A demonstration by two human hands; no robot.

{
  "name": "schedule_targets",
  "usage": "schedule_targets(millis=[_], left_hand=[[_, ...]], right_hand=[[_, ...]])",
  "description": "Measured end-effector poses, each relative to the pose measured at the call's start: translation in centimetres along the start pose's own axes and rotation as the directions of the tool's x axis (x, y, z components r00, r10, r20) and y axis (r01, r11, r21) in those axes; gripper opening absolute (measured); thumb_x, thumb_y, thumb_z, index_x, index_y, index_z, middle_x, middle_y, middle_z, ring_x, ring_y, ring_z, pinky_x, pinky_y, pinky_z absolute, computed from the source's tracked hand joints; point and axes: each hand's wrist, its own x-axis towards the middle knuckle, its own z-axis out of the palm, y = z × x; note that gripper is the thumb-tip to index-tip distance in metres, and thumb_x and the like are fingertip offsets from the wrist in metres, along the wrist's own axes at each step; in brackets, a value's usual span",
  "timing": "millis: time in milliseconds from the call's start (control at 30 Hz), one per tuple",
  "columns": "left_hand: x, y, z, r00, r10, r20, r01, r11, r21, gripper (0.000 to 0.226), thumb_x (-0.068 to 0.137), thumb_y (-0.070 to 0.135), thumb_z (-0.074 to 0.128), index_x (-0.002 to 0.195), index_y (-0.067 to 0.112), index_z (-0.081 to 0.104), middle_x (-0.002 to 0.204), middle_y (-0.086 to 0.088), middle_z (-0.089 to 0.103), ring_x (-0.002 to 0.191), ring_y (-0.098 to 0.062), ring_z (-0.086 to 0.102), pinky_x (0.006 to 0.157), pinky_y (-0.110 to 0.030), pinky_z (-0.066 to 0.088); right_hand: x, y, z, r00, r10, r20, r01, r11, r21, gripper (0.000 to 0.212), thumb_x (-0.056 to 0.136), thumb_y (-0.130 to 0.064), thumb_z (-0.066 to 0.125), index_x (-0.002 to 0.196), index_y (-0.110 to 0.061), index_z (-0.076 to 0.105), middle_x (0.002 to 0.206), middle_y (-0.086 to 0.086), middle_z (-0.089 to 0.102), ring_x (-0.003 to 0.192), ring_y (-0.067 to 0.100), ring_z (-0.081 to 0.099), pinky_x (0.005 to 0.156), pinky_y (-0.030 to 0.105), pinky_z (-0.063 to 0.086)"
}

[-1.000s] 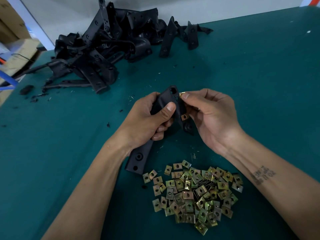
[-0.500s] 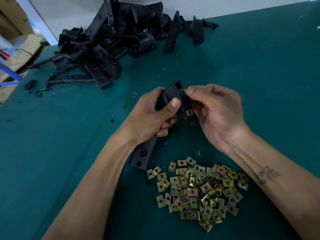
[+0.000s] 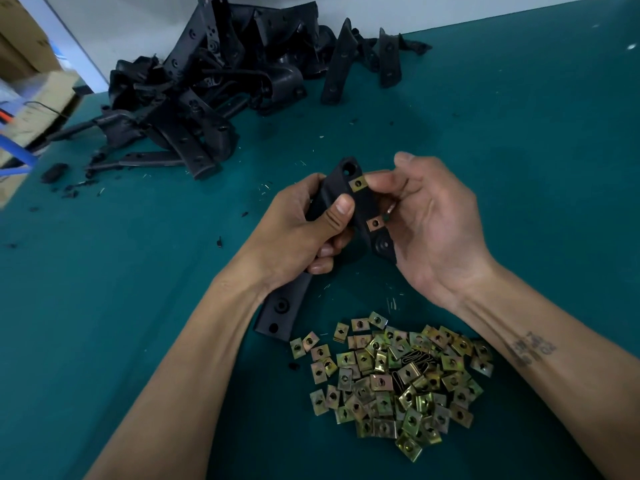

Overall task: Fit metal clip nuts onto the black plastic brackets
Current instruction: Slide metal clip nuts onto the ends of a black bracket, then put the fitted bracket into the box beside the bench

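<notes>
Cardboard boxes (image 3: 38, 95) sit at the far left edge, off the green worktop (image 3: 104, 306). Next comes the heap of black brackets (image 3: 207, 84), waiting at the back and well apart from the work. Toward the middle, the left hand (image 3: 298, 230) grips the bracket in progress (image 3: 346, 202), thumb pressed across its face, with the bracket's lower end reaching down near the worktop. Two clip nuts show on its right edge: an upper clip nut (image 3: 358, 183) and a lower clip nut (image 3: 375, 223). The right hand (image 3: 429, 230) has its fingertips (image 3: 377, 183) pinching at the upper one, seemingly pushing it home. If that nut is only partly seated or sits crooked, its hole may miss the bracket's hole, or it could spring off once released. Below, toward the right, the pile of loose clip nuts (image 3: 391, 379) lies just beside the bracket's lower end, so a careless swing could scatter them.
</notes>
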Motion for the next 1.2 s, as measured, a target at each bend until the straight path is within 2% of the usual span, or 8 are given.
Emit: schedule_targets(millis=[233, 400, 567, 633, 900, 1000, 1100, 1200], left_hand=[[-0.4, -0.2, -0.1, 0.999, 0.022, -0.024, -0.023, 0.999, -0.025, 0.039, 0.094, 0.037, 0.058, 0.108, 0.003, 0.046, 0.064, -0.005, 0.045, 0.048, -0.012, 0.034, 0.039, -0.021, 0.033], [-0.3, 0.8, 1.7, 0.934, 0.066, -0.35, -0.121, 0.983, -0.136, 0.039, 0.108, 0.036, 0.039, 0.1, 0.002, 0.055, 0.067, -0.008, 0.055, 0.051, -0.016, 0.044, 0.045, -0.026, 0.042], [0.4, 2.7, 6.6, 0.722, -0.019, -0.691, -0.187, 0.957, -0.222, 0.053, 0.108, 0.04, 0.032, 0.141, 0.006, 0.054, 0.142, -0.01, 0.058, 0.13, -0.023, 0.056, 0.11, -0.043, 0.045], [0.6, 4.0, 10.1, 0.731, 0.001, -0.682, -0.228, 0.943, -0.243, 0.046, 0.109, 0.038, 0.035, 0.14, 0.011, 0.055, 0.138, -0.003, 0.062, 0.127, -0.016, 0.058, 0.11, -0.036, 0.046], [-3.0, 2.2, 28.1, 0.983, 0.099, 0.153, -0.089, 0.993, -0.072, 0.034, 0.101, 0.0, 0.043, 0.129, 0.01, 0.058, 0.117, -0.001, 0.071, 0.113, -0.015, 0.066, 0.099, -0.031, 0.05], [-7.6, -0.6, 35.1, 0.927, -0.038, 0.372, 0.008, 0.997, 0.082, 0.063, 0.096, 0.02, 0.051, 0.156, 0.024, 0.03, 0.13, 0.033, 0.059, 0.122, 0.012, 0.052, 0.108, -0.016, 0.038], [-11.3, -4.7, 39.9, 0.747, -0.359, 0.56, 0.106, 0.895, 0.433, 0.078, 0.093, 0.034, 0.045, 0.16, 0.029, 0.006, 0.162, 0.007, 0.03, 0.144, -0.006, 0.031, 0.106, -0.006, 0.016], [-12.1, -8.3, 42.6, 0.495, -0.65, 0.577, 0.247, 0.742, 0.623, 0.065, 0.093, 0.023, 0.042, 0.155, 0.011, 0.025, 0.15, -0.011, 0.048, 0.133, -0.025, 0.05, 0.098, -0.023, 0.04]], right_hand=[[0.3, -0.2, -1.0, 0.988, 0.025, 0.154, -0.02, 0.999, -0.035, 0.047, 0.097, -0.05, 0.048, 0.096, -0.009, 0.07, 0.101, 0.013, 0.071, 0.09, 0.024, 0.066, 0.083, 0.04, 0.055], [-0.9, -1.2, -0.9, 0.962, 0.014, 0.274, -0.006, 1.0, -0.027, 0.057, 0.103, -0.049, 0.04, 0.133, -0.006, 0.061, 0.124, 0.023, 0.065, 0.114, 0.031, 0.064, 0.096, 0.041, 0.054], [-4.3, -2.8, -0.7, 0.959, -0.277, 0.064, 0.275, 0.851, -0.448, 0.013, 0.093, -0.023, 0.071, 0.103, -0.018, 0.076, 0.095, -0.004, 0.077, 0.092, 0.011, 0.072, 0.087, 0.038, 0.058], [-6.6, -3.6, -1.1, 0.937, -0.339, 0.08, 0.32, 0.745, -0.586, 0.011, 0.091, -0.023, 0.071, 0.099, -0.018, 0.077, 0.091, -0.008, 0.077, 0.088, 0.008, 0.072, 0.082, 0.036, 0.058], [-18.0, -9.0, -11.7, 0.652, -0.554, -0.518, 0.33, 0.822, -0.464, 0.024, 0.095, 0.002, 0.062, 0.114, -0.007, 0.075, 0.105, 0.018, 0.076, 0.094, 0.021, 0.071, 0.088, 0.037, 0.055], [-25.5, -7.7, -17.0, 0.439, -0.45, -0.777, 0.3, 0.889, -0.346, 0.026, 0.097, 0.003, 0.058, 0.116, -0.007, 0.073, 0.111, 0.014, 0.075, 0.105, 0.029, 0.072, 0.095, 0.037, 0.057], [-32.6, -3.8, -20.5, 0.37, -0.269, -0.889, 0.18, 0.96, -0.215, 0.034, 0.095, 0.012, 0.052, 0.094, -0.012, 0.075, 0.092, 0.009, 0.075, 0.075, 0.013, 0.072, 0.068, 0.019, 0.057], [-36.9, 1.5, -23.2, 0.338, -0.083, -0.938, -0.013, 0.996, -0.093, 0.041, 0.087, 0.022, 0.047, 0.096, -0.006, 0.075, 0.084, 0.013, 0.076, 0.068, 0.018, 0.072, 0.061, 0.022, 0.058]])
